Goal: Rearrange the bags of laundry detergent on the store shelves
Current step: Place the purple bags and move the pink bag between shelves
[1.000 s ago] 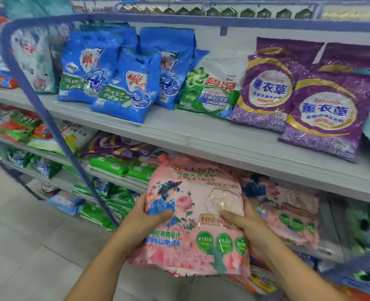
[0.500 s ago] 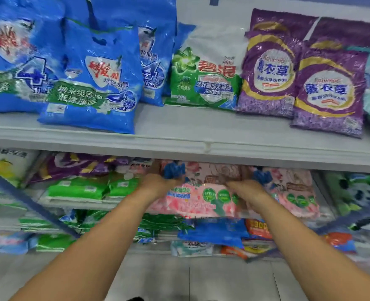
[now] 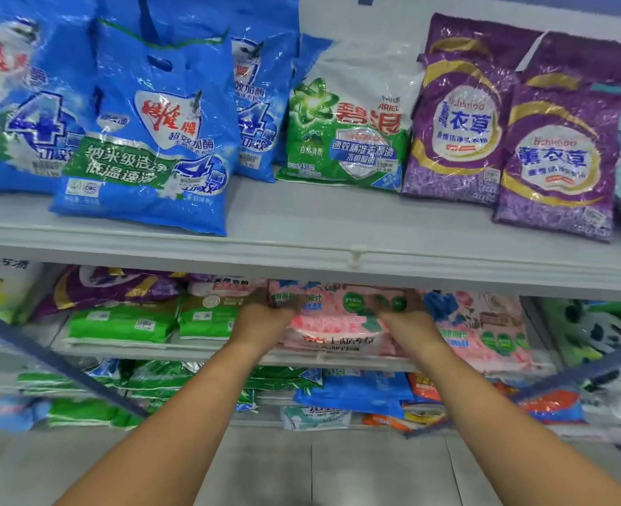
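A pink floral detergent bag (image 3: 334, 312) lies on the second shelf (image 3: 207, 354), on top of another pink bag. My left hand (image 3: 265, 317) grips its left edge and my right hand (image 3: 407, 315) grips its right edge. Both arms reach forward under the upper shelf (image 3: 353, 257), whose front edge hides the bag's far end. Another pink floral bag (image 3: 484, 330) lies just to the right. On the upper shelf stand blue bags (image 3: 152, 140), a green and white bag (image 3: 349, 129) and purple bags (image 3: 557, 162).
Green packs (image 3: 123, 323) and a purple bag (image 3: 112, 286) lie left of my hands. Lower shelves hold green, blue and orange bags (image 3: 356, 392). Blue slanted frame bars (image 3: 57, 363) cross at left and right. Grey floor tiles (image 3: 338, 469) lie below.
The pink bag went from being held out in front of the shelves to lying further back on the second shelf. My view moved closer and lower, and both hands still hold the bag.
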The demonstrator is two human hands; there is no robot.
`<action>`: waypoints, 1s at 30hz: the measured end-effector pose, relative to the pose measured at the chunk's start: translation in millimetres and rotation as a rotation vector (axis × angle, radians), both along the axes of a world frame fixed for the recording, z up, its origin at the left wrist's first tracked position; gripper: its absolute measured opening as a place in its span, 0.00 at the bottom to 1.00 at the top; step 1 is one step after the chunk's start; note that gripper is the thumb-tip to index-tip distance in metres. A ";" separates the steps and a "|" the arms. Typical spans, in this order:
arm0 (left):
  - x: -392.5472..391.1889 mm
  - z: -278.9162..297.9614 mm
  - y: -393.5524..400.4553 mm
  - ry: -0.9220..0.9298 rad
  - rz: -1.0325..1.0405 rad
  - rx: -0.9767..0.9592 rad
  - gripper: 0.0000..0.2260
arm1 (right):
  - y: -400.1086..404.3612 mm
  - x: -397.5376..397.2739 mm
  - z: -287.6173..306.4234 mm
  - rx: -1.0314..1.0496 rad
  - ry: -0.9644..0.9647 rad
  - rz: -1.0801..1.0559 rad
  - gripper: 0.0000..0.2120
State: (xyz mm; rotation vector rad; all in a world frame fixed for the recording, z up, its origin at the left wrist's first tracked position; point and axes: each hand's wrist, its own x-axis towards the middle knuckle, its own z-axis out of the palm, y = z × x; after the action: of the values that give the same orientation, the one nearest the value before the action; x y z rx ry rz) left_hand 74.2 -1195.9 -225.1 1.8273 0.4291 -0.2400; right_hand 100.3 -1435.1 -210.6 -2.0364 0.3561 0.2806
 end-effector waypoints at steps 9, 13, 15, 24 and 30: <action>9.2 -3.2 -9.0 0.045 -0.017 0.347 0.31 | -0.3 6.8 1.8 -0.143 0.081 0.088 0.29; -1.0 -11.8 -15.9 -0.077 -0.336 0.719 0.35 | 15.8 -8.7 -1.7 -0.546 0.146 0.252 0.32; -4.8 -16.7 -14.0 -0.147 -0.378 0.676 0.31 | 20.3 -19.0 -11.8 -0.591 0.100 0.293 0.31; -23.5 -15.4 -10.8 -0.077 -0.383 0.720 0.27 | 21.2 -18.0 -17.4 -0.766 0.047 0.385 0.31; -72.9 -4.8 29.1 0.071 -0.248 0.905 0.28 | 42.3 -33.9 -12.7 -0.787 -0.005 0.485 0.30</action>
State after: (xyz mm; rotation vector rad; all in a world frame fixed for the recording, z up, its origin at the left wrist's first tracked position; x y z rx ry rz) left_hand 1.3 -1166.8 -230.0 2.7741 0.3853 -0.3088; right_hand 66.4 -1392.8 -223.3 -2.8931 -0.0663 0.4833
